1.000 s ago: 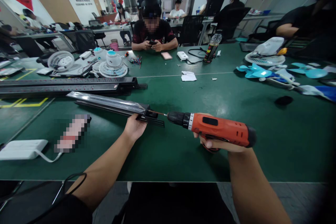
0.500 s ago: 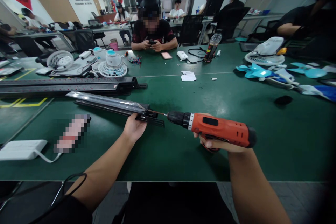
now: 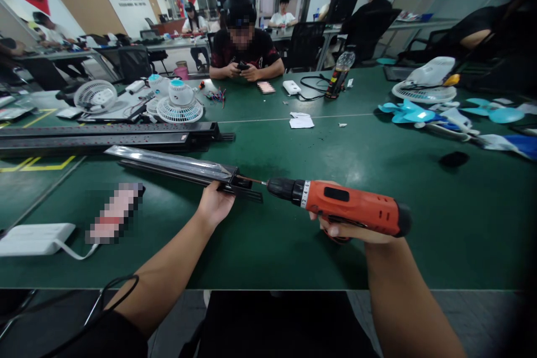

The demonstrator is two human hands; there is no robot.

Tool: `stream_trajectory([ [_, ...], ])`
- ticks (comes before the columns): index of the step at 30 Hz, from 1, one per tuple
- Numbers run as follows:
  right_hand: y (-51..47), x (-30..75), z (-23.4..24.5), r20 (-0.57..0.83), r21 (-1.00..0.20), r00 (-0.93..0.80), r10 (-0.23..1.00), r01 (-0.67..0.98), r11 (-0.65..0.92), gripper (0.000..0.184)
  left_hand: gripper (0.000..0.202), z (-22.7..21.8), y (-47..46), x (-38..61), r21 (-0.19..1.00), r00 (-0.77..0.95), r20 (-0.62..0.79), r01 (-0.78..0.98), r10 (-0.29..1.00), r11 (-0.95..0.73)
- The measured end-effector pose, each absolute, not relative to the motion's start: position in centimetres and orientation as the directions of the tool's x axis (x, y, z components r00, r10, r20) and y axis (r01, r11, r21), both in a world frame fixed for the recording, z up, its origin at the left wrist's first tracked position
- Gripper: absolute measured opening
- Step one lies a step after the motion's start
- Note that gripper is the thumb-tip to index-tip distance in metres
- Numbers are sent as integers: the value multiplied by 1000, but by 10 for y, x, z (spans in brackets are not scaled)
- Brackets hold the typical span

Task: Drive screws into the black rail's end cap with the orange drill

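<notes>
- The black bar [image 3: 176,165] lies slantwise above the surface [image 3: 268,257], its near end toward the drill [image 3: 352,205].
- The left hand [image 3: 215,207] grips the bar close to that end, thumb against its side and the other fingers mostly hidden beneath; probably so the end stays steady against the bit.
- The right hand [image 3: 335,228] has its fingers wrapped round the drill's handle, which keeps the tool level and roughly in line with the bar.
- The long bit [image 3: 253,180] reaches the bar's end; how deep its tip sits cannot be told.
- More black bars [image 3: 104,139] lie behind, seemingly set aside to leave working room.
</notes>
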State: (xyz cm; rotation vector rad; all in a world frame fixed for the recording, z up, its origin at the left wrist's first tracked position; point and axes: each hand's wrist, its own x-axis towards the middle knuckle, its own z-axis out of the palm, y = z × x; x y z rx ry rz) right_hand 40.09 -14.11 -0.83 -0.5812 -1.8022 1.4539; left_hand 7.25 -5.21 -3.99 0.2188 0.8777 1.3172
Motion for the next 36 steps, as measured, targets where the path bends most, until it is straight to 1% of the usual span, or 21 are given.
stream_trajectory([
  [4, -142, 402, -9, 254, -961, -634, 730, -79, 265, 24, 24, -39, -53, 72, 601, -9, -427, -750, 904, 276],
  [11, -142, 403, -7, 202, -972, -623, 756, -30, 234, 28, 30, -32, -55, 76, 590, -14, -443, -757, 896, 280],
  [16, -141, 403, -11, 253, -960, -634, 731, -69, 273, 25, 27, -35, -54, 75, 579, 11, -428, -764, 904, 284],
  [21, -140, 404, -10, 233, -963, -647, 726, -52, 264, 23, 25, -41, -53, 72, 581, 34, -407, -761, 913, 287],
  [25, -141, 403, -8, 251, -958, -641, 725, -55, 283, 24, 23, -42, -53, 72, 591, 21, -387, -761, 922, 266],
  [36, -141, 404, -10, 229, -957, -639, 734, -8, 291, 25, 25, -44, -53, 70, 608, 47, -385, -738, 922, 292],
])
